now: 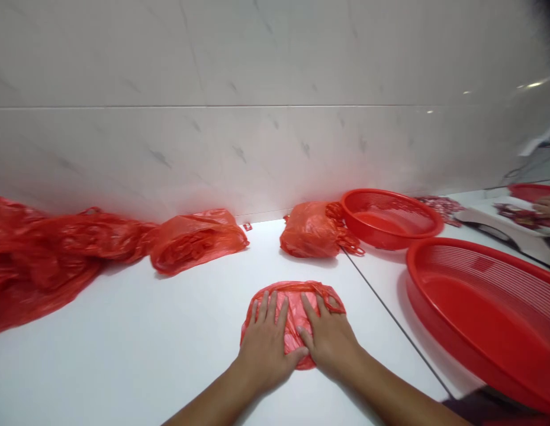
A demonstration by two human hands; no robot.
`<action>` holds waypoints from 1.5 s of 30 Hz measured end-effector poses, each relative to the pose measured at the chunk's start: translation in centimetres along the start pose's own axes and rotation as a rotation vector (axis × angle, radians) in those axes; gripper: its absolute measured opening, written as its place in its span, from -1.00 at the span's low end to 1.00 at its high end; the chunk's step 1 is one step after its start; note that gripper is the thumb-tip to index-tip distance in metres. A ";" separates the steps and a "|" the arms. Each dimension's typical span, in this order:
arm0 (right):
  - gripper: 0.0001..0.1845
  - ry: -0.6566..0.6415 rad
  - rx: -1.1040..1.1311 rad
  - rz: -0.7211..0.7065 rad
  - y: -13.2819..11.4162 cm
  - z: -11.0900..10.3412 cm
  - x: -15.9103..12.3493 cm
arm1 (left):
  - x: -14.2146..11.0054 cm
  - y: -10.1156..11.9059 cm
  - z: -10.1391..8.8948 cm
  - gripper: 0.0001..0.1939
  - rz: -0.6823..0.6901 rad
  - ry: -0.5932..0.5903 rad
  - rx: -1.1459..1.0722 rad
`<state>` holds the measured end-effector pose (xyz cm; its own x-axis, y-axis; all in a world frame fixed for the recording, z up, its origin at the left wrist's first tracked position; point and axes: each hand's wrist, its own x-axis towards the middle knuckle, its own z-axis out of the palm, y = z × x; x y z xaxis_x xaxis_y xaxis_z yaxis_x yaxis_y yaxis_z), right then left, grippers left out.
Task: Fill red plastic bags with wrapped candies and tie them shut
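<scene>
A thin red plastic bag (pixel 293 338) lies flattened on the white table in front of me. My left hand (pixel 266 343) rests flat on its left part, fingers stretched out and a little apart. On the right part of the same bag lies my right hand (pixel 330 337), also flat with fingers spread; a looped handle of the bag shows by its fingers. The thumbs almost meet over the bag's lower middle. Just behind sits a bundled red bag (pixel 311 231), apparently with something inside.
Against the tiled wall lie a folded red bag (pixel 199 239) and a heap of red bags (pixel 44 254). To the right stand a round red basket (pixel 392 228) and a larger oval red basket (pixel 479 313). Farther right, a person's hand (pixel 547 205) is near a white scale-like device (pixel 510 228).
</scene>
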<state>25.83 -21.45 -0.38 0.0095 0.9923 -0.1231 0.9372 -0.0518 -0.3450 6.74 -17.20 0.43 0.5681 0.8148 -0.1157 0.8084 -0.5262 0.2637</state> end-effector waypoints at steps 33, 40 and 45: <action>-0.26 -0.076 0.132 -0.150 0.6 -2.8 1.6 | 1.9 -2.6 -1.5 -0.01 -0.030 0.025 0.095; -0.46 0.191 0.366 -0.217 2.3 -2.5 2.7 | 2.4 -3.3 -0.8 0.03 -0.091 0.086 0.054; -0.60 0.759 0.719 0.023 5.9 -7.4 7.1 | 2.7 -3.4 -0.9 -0.01 -0.091 0.095 0.057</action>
<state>33.99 -13.92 3.57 0.4744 0.7870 0.3944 0.5081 0.1211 -0.8527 5.38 -13.01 0.09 0.4770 0.8778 -0.0445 0.8649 -0.4598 0.2015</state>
